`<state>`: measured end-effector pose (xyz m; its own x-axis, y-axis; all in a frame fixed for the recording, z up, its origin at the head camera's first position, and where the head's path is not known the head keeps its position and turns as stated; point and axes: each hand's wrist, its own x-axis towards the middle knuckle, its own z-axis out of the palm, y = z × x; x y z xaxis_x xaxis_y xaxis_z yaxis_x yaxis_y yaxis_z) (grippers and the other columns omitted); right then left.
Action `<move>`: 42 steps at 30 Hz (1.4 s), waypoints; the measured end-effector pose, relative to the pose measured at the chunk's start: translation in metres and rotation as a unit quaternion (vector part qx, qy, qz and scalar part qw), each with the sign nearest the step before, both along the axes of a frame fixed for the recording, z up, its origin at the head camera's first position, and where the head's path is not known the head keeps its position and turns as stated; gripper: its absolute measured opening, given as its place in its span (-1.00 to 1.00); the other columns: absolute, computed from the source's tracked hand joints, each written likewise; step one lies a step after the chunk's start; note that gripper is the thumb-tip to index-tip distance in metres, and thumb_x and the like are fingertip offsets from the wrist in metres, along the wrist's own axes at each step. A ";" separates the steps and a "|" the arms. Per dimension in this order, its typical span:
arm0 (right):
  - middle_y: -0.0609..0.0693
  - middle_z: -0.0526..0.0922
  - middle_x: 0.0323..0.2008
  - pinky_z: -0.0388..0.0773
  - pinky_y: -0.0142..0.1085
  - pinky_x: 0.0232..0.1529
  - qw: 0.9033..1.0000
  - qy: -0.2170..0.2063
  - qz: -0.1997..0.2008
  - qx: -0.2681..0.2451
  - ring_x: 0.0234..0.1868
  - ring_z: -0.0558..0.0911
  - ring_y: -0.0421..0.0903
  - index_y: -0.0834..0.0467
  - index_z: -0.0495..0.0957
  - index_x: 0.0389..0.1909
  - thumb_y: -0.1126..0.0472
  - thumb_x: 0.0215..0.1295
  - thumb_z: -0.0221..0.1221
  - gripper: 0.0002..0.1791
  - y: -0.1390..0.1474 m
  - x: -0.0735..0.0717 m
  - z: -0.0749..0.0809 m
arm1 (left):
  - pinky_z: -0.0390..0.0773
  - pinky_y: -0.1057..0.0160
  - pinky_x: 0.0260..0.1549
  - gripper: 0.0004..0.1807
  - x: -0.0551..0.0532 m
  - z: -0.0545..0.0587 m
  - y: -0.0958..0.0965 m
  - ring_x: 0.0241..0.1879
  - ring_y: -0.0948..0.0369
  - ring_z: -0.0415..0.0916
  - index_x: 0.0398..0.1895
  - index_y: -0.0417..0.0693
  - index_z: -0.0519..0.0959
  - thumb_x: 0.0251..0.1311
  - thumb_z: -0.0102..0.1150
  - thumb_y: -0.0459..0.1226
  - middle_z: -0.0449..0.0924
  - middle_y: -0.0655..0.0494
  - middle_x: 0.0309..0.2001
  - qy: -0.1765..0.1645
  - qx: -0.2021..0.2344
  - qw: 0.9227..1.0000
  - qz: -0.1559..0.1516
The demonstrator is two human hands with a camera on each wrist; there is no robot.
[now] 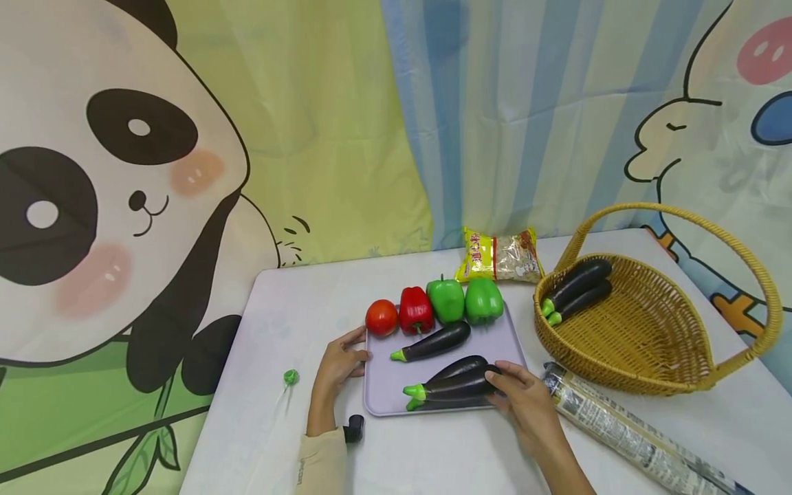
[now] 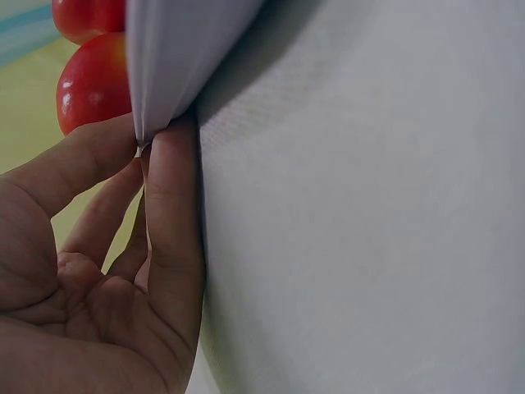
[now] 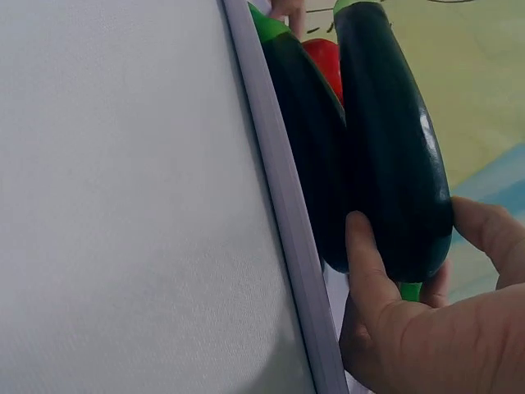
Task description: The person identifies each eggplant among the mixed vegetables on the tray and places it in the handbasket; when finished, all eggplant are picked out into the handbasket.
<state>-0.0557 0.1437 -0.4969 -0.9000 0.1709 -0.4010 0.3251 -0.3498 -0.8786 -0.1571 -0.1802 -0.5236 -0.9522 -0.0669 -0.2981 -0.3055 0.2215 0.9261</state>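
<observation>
A lilac tray (image 1: 383,381) lies on the white table. My left hand (image 1: 340,364) pinches its left rim between thumb and fingers; the left wrist view shows this hand (image 2: 107,246) at the rim close up. At the tray's front right, my right hand (image 1: 526,405) grips the blunt end of a dark eggplant (image 3: 394,139), its green stem pointing left. Other eggplants lie against and under it, partly hidden, and a separate eggplant (image 1: 436,342) rests behind them. Along the back of the tray sit a tomato (image 1: 381,317), a red bell pepper (image 1: 416,311) and two green bell peppers (image 1: 445,300).
To the right stands a wicker basket (image 1: 625,364) with a tall handle and two eggplants (image 1: 578,285) inside. A newsprint-patterned roll (image 1: 631,426) lies in front of it. Behind the tray is a yellow snack bag (image 1: 500,256). A green lollipop (image 1: 291,377) lies at left.
</observation>
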 end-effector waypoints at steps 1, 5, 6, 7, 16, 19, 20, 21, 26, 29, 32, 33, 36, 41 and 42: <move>-0.01 0.59 -0.12 0.70 -0.24 -0.02 1.000 0.000 0.001 0.001 -0.12 0.65 -0.15 0.39 0.43 0.19 0.36 0.33 0.30 -0.54 0.001 0.000 0.001 | 0.63 0.34 -0.61 -0.31 0.000 0.000 0.000 -0.38 0.22 0.61 0.38 -0.11 0.53 0.10 0.25 -0.56 0.56 -0.15 0.22 0.000 0.000 1.000 0.000; -0.04 0.60 -0.12 0.69 -0.26 -0.03 1.000 0.002 -0.002 -0.006 -0.12 0.65 -0.17 0.33 0.46 0.18 0.34 0.35 0.30 -0.57 0.008 -0.003 0.003 | 0.64 0.33 -0.60 -0.31 -0.001 0.000 0.000 -0.35 0.21 0.61 0.38 -0.09 0.54 0.10 0.25 -0.56 0.57 -0.14 0.21 -0.003 -0.001 1.000 0.000; -0.04 0.60 -0.10 0.68 -0.26 0.00 1.000 0.003 -0.003 -0.012 -0.10 0.66 -0.17 0.32 0.45 0.19 0.34 0.35 0.29 -0.57 0.010 -0.004 0.004 | 0.64 0.32 -0.59 -0.31 -0.002 0.000 0.000 -0.35 0.21 0.61 0.37 -0.08 0.54 0.10 0.25 -0.56 0.57 -0.13 0.21 -0.004 -0.002 1.000 0.001; -0.04 0.61 -0.08 0.68 -0.26 0.02 1.000 0.004 -0.004 -0.016 -0.09 0.67 -0.17 0.31 0.45 0.21 0.34 0.36 0.29 -0.56 0.012 -0.005 0.005 | 0.65 0.32 -0.59 -0.31 -0.002 0.000 0.001 -0.36 0.20 0.61 0.37 -0.08 0.54 0.10 0.25 -0.56 0.57 -0.13 0.21 -0.005 -0.002 1.000 0.001; 0.00 0.39 0.21 0.57 -0.36 0.15 1.000 0.012 0.015 -0.018 0.04 0.60 -0.28 0.32 0.23 0.44 0.23 0.44 0.25 -0.34 0.032 -0.017 0.023 | 0.66 0.30 -0.57 -0.31 -0.002 -0.001 0.001 -0.35 0.19 0.62 0.38 -0.07 0.54 0.10 0.26 -0.56 0.57 -0.13 0.21 -0.010 -0.007 1.000 0.006; 0.03 0.33 0.26 0.52 -0.43 0.18 0.999 0.016 0.016 -0.031 0.03 0.60 -0.32 0.33 0.14 0.50 0.23 0.47 0.21 -0.30 0.037 -0.022 0.029 | 0.67 0.29 -0.56 -0.31 -0.001 0.000 0.001 -0.34 0.19 0.62 0.38 -0.08 0.54 0.10 0.26 -0.56 0.57 -0.14 0.22 -0.007 -0.004 1.000 0.004; 0.03 0.31 0.28 0.50 -0.44 0.20 0.999 0.018 0.016 -0.038 0.04 0.60 -0.34 0.34 0.10 0.53 0.23 0.49 0.19 -0.27 0.039 -0.024 0.031 | 0.67 0.29 -0.56 -0.31 -0.001 0.000 0.001 -0.34 0.19 0.62 0.37 -0.09 0.54 0.10 0.26 -0.56 0.56 -0.15 0.22 -0.006 -0.004 1.000 0.003; 0.03 0.31 0.29 0.47 -0.46 0.22 0.999 0.018 0.016 -0.046 0.04 0.60 -0.35 0.34 0.06 0.55 0.23 0.50 0.17 -0.25 0.041 -0.026 0.033 | 0.67 0.30 -0.56 -0.31 -0.001 0.000 0.001 -0.35 0.19 0.62 0.37 -0.09 0.54 0.10 0.26 -0.56 0.56 -0.15 0.22 -0.006 -0.004 1.000 0.003; -0.06 0.48 0.16 0.47 -0.40 0.24 0.991 0.026 -0.001 -0.130 0.07 0.60 -0.30 0.21 0.13 0.55 0.28 0.49 0.18 -0.30 0.053 -0.035 0.040 | 0.66 0.31 -0.57 -0.32 0.001 -0.001 0.002 -0.38 0.19 0.62 0.37 -0.09 0.55 0.10 0.25 -0.57 0.56 -0.15 0.21 -0.007 -0.001 1.000 0.002; -0.06 0.61 -0.02 0.60 -0.25 0.14 0.981 0.053 -0.010 -0.189 0.02 0.65 -0.22 0.15 0.49 0.28 0.35 0.46 0.19 -0.60 0.061 -0.041 0.043 | 0.65 0.32 -0.59 -0.31 0.001 -0.001 0.002 -0.40 0.20 0.61 0.37 -0.09 0.55 0.09 0.25 -0.57 0.57 -0.15 0.21 -0.005 0.003 1.000 0.003; -0.03 0.65 -0.09 0.68 -0.12 0.03 0.971 0.085 0.001 -0.222 -0.02 0.68 -0.17 0.08 0.64 0.01 0.37 0.49 0.15 -0.79 0.070 -0.047 0.049 | 0.64 0.33 -0.60 -0.31 0.002 -0.001 0.002 -0.42 0.22 0.59 0.37 -0.09 0.55 0.09 0.25 -0.57 0.57 -0.15 0.21 -0.004 0.005 1.000 0.003; -0.03 0.65 -0.10 0.69 -0.11 0.00 0.970 0.094 0.006 -0.223 -0.04 0.69 -0.17 0.06 0.64 -0.02 0.36 0.50 0.13 -0.80 0.073 -0.049 0.051 | 0.64 0.33 -0.60 -0.31 0.002 -0.001 0.002 -0.42 0.22 0.59 0.37 -0.09 0.55 0.09 0.25 -0.57 0.57 -0.15 0.21 -0.004 0.005 1.000 0.003; -0.01 0.63 -0.08 0.71 -0.12 -0.05 0.968 0.105 0.007 -0.228 -0.05 0.70 -0.14 0.06 0.54 0.09 0.35 0.51 0.11 -0.76 0.084 -0.055 0.058 | 0.65 0.32 -0.59 -0.31 0.002 -0.002 0.003 -0.43 0.22 0.57 0.37 -0.09 0.54 0.09 0.26 -0.57 0.57 -0.14 0.20 -0.005 0.005 1.000 0.002; 0.03 0.58 -0.04 0.72 -0.07 -0.08 0.961 0.113 -0.006 -0.253 -0.04 0.72 -0.09 0.05 0.54 0.10 0.41 0.48 0.13 -0.71 0.113 -0.065 0.068 | 0.65 0.32 -0.58 -0.32 0.002 -0.004 0.002 -0.46 0.22 0.54 0.37 -0.08 0.55 0.10 0.27 -0.56 0.57 -0.13 0.20 -0.004 -0.003 1.000 0.003; 0.04 0.58 -0.05 0.72 -0.06 -0.08 0.959 0.115 -0.004 -0.258 -0.05 0.72 -0.07 0.06 0.56 0.08 0.42 0.48 0.12 -0.72 0.120 -0.067 0.069 | 0.65 0.32 -0.58 -0.32 0.002 -0.005 0.002 -0.46 0.22 0.55 0.37 -0.08 0.55 0.10 0.27 -0.56 0.57 -0.13 0.19 -0.003 -0.003 1.000 0.003</move>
<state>-0.1229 0.2640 -0.4283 -0.9742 0.0104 -0.2254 0.1388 -0.7597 -0.6353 -0.1554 -0.1779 -0.5281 -0.9497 -0.0746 -0.3043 -0.3133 0.2257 0.9225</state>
